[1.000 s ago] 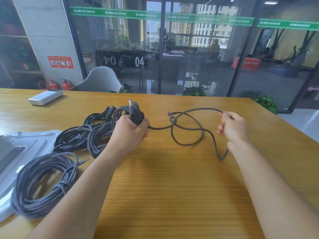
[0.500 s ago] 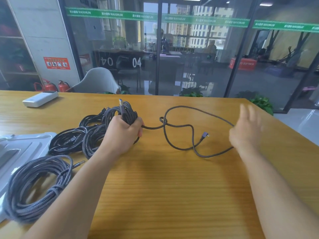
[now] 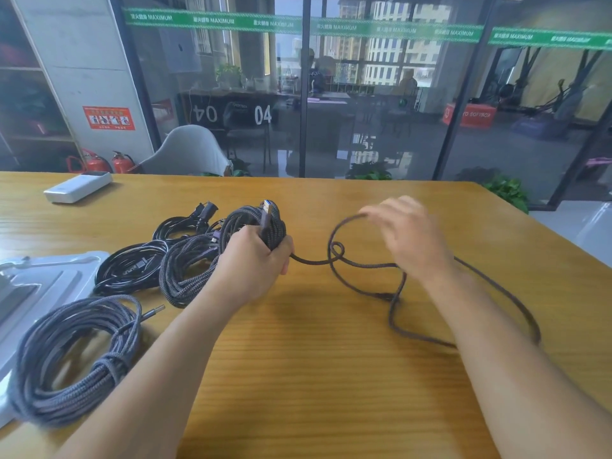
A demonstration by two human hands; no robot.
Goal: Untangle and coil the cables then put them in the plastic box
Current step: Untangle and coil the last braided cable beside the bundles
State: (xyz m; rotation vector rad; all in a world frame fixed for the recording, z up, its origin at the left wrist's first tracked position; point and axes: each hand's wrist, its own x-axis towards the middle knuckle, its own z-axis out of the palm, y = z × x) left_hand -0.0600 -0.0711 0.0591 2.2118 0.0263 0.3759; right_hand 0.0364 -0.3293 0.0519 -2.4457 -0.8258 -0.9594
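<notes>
Wooden table (image 3: 298, 376). Left hand (image 3: 255, 260) grips part-wound coil (image 3: 265, 226). Loose tail (image 3: 357, 279) trails rightward across table, nearest right hand (image 3: 410, 240). Blurred right fingers (image 3: 381, 210) at loop's top; grasp unclear.

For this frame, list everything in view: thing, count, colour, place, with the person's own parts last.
Table: one, light wood, fills the foreground.
Braided cable being coiled: one, dark grey, coil in the left hand, loose tail looping right across the table.
Finished braided coil: one, grey, near left, partly on the tray.
Braided bundle: one, dark grey, left of the left hand.
Smooth cable bundles: two, black, behind the braided bundle.
Plastic tray: one, pale grey, left edge.
White device: one, far left of the table.
Fire extinguishers: two, red, floor beyond the table.
Chair: one, grey, behind the table.
Left hand: grips the coil.
Right hand: blurred, at the loose loop; grip unclear.
</notes>
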